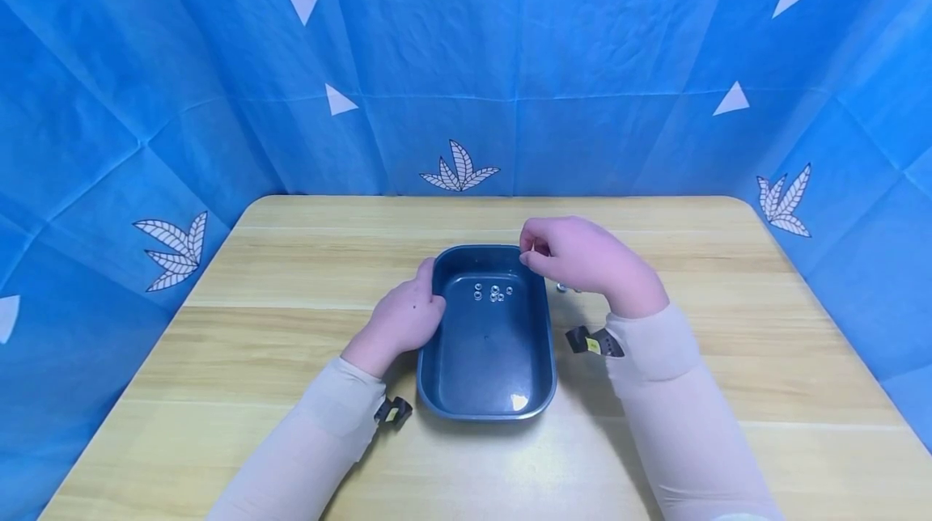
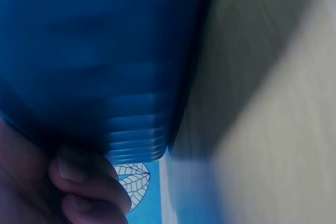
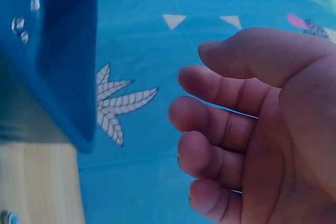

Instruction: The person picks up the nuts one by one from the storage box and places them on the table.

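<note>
A dark blue rectangular tray [image 1: 486,359] lies on the table in the head view. Several small shiny pieces that look like metal nuts [image 1: 495,291] sit inside toward its far end. My left hand [image 1: 404,311] grips the tray's left side, thumb at the rim; in the left wrist view, curled fingers [image 2: 89,182] show beside the outer wall. Over the far right corner of the tray hovers my right hand [image 1: 582,258]. Its fingers [image 3: 199,153] are loosely bent in the right wrist view, with nothing seen between them and the thumb.
Beside the tray's right wall, another small metal piece [image 1: 561,288] lies on the table, partly near the right hand. The wooden table [image 1: 291,262] ends at a blue cloth backdrop [image 1: 612,133] with white leaf and triangle prints.
</note>
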`<state>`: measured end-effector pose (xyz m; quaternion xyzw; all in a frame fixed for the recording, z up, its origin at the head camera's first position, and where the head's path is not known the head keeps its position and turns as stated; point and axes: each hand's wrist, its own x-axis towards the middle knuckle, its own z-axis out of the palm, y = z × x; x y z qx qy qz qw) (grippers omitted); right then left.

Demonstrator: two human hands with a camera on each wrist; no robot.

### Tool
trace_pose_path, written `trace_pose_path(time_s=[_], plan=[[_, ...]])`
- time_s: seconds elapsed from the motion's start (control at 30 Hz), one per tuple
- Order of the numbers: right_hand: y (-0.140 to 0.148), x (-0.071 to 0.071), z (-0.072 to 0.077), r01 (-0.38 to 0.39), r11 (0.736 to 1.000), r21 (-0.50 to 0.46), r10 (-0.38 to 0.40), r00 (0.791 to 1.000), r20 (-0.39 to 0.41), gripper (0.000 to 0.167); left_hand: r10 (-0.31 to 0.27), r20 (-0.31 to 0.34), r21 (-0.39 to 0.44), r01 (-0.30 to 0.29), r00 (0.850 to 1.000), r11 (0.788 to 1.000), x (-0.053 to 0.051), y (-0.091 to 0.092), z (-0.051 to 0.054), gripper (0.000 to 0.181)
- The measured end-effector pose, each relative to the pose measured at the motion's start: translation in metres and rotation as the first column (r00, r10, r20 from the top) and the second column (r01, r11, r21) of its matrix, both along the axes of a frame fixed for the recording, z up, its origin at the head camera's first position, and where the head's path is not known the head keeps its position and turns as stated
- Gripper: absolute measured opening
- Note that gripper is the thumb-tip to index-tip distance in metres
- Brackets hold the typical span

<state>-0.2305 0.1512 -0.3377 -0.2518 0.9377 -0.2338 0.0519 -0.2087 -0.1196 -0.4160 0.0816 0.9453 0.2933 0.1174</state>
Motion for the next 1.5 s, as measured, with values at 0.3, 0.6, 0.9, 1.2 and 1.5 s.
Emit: trace_pose_path(time_s=[0.3,0.6,0.9,1.2,1.5], plan=[[-0.015,0.008,0.008,-0.031,0.999,0.020,0.032,0.995,-0.099,0.007,0.005,0.004,0.002,-0.005,1.000,1.000,0.001,0.000,0.001,0.068],[-0.027,0.008,0.006,-0.024,0.999,0.023,0.027,0.988,-0.152,0.009,0.001,-0.004,-0.005,-0.001,1.000,1.000,0.001,0.001,0.002,0.069],[-0.039,0.011,0.004,-0.041,0.999,-0.002,0.040,0.988,-0.147,0.007,-0.002,-0.021,-0.035,0.002,1.000,0.999,-0.001,0.002,0.001,0.069],[-0.060,0.009,-0.003,-0.105,0.994,-0.026,0.099,0.981,-0.168,0.006,0.015,0.006,-0.031,-0.015,1.000,0.999,-0.001,0.001,0.001,0.069],[-0.073,0.002,-0.020,-0.049,0.998,0.027,0.052,0.990,-0.134,0.007,-0.002,0.006,-0.043,0.002,1.000,0.999,-0.002,0.001,0.000,0.070]])
